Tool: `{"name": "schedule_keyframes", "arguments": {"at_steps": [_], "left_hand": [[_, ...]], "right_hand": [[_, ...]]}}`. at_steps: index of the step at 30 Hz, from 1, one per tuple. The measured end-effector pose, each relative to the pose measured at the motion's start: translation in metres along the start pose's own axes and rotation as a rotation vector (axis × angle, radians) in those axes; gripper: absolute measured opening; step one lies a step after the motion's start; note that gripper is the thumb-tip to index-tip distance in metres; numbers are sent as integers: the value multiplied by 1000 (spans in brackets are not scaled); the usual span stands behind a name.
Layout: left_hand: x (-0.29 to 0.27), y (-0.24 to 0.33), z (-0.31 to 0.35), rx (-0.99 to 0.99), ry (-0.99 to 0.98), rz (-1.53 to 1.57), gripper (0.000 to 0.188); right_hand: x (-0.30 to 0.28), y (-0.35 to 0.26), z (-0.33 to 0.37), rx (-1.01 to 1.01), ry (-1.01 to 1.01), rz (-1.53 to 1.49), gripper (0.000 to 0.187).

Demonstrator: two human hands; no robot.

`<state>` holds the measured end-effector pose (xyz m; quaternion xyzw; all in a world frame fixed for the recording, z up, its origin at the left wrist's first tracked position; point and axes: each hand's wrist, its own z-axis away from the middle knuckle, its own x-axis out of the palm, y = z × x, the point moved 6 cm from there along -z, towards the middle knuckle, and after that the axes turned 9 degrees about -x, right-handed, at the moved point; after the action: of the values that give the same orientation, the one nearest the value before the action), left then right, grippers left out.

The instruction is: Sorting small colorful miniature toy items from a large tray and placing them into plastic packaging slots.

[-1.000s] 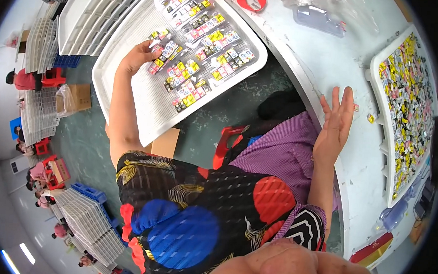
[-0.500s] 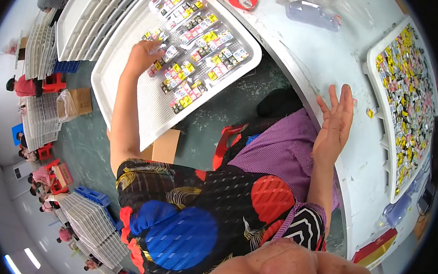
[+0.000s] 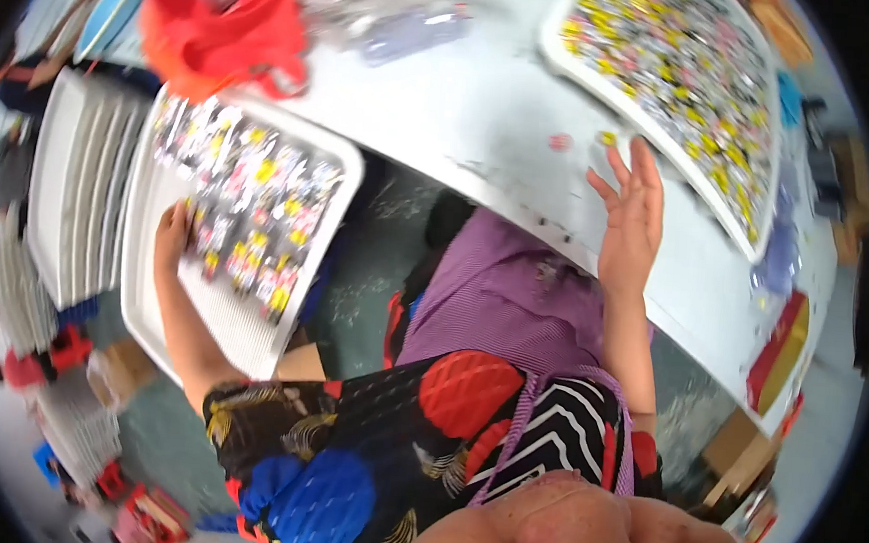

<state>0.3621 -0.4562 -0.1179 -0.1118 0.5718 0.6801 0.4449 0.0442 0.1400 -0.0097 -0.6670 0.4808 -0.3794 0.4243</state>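
My left hand point(image 3: 172, 239) reaches into a white perforated tray point(image 3: 141, 298) at the left. Its fingers are bent beside the edge of several clear packs point(image 3: 261, 176) holding small yellow, pink, black and white pieces. Blur hides whether the fingers hold a pack. My right hand point(image 3: 630, 224) is raised over the white table with its fingers spread and nothing in them. Just beyond its fingertips lie a small yellow piece point(image 3: 608, 139) and a pinkish one point(image 3: 559, 142). Past them, a white tray point(image 3: 653, 114) is heaped with loose small wrapped pieces point(image 3: 690, 78).
A red bag point(image 3: 225, 35) and clear plastic point(image 3: 409, 33) lie on the white table point(image 3: 464, 114). Stacked white trays point(image 3: 86, 190) stand at the far left. Cardboard boxes point(image 3: 742, 455) are at the right, and other people sit in the left background.
The whole view has turned and shifted, bringing the heaped tray and red bag further into sight. My left hand stays at the packs' edge; my right hand is still spread over the table.
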Motion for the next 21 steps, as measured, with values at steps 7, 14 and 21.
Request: {"name": "schedule_keyframes", "arguments": {"at_steps": [7, 14, 21], "left_hand": [[-29, -6, -13, 41, 54, -212, 53], [99, 210, 113, 638, -36, -306, 41], [244, 336, 180, 1340, -2, -332, 32]], "right_hand": [[-63, -11, -1, -9, 121, 134, 47], [-81, 5, 6, -20, -138, 880, 45], [-72, 14, 14, -313, -133, 1098, 50]]}}
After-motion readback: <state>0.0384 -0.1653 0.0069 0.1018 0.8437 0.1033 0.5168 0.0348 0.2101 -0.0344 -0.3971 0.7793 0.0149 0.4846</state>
